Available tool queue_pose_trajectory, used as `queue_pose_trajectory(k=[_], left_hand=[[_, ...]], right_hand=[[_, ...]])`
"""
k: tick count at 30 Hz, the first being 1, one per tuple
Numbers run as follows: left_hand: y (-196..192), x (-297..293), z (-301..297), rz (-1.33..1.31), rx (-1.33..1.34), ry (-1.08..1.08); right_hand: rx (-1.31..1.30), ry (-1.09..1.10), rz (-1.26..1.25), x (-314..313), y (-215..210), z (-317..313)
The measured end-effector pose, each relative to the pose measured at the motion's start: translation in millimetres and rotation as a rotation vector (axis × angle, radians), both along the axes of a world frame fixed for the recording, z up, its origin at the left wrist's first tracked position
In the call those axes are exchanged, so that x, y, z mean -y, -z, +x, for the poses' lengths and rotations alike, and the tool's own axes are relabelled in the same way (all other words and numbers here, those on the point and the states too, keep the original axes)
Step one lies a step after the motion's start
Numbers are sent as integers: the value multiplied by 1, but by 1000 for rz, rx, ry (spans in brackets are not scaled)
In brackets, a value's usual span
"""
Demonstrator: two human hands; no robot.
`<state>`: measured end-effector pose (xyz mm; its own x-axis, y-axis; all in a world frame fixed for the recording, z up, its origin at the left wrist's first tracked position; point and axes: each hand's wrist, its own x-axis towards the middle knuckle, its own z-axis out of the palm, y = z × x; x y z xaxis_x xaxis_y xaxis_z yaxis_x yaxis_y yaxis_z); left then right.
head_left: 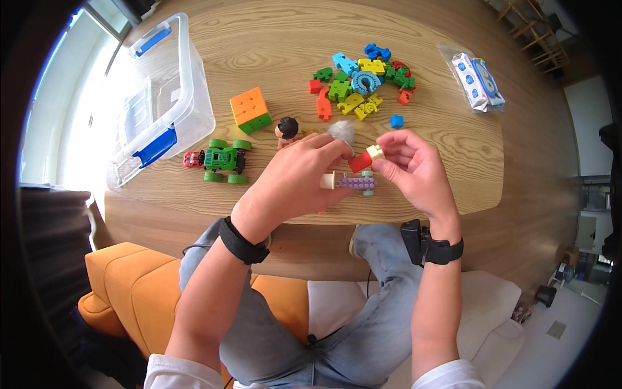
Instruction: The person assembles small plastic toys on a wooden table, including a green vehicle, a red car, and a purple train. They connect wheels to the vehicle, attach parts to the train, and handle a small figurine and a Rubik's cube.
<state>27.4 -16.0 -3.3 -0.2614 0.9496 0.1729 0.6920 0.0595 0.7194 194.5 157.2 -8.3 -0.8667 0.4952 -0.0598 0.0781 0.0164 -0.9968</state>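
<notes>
My left hand [295, 178] and my right hand [414, 165] meet above the near edge of the wooden table [272, 45]. Between their fingertips sits a small piece made of a red block [360, 162] and a cream block [375, 152]; both hands grip it. My left hand also holds a cream peg [328, 180]. A purple strip with green wheels [357, 183] lies just below the hands. A grey-white rounded piece [341, 131] shows behind my left fingers.
A pile of coloured building pieces [359, 81] lies further back. A colour puzzle cube [250, 109], a small figure with dark hair [286, 131], a green toy truck [225, 160], a clear storage box [162, 97] and a wipes packet [478, 81] are on the table.
</notes>
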Motion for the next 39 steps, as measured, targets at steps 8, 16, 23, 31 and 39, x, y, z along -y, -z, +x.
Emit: queue_pose_trajectory(k=[8, 16, 23, 31, 39], left_hand=[[-4, -9, 10, 248, 50, -132], [-3, -7, 5, 321, -17, -182], [-12, -3, -1, 269, 179, -230], [-9, -3, -6, 163, 662, -151], [-4, -5, -5, 115, 547, -108]], right_hand=[[28, -105, -235, 0, -3, -9], [-65, -64, -210, 2, 0, -13], [-71, 32, -210, -5, -4, -7], [-88, -25, -275, 1, -6, -10], [-147, -15, -264, 3, -6, -11]])
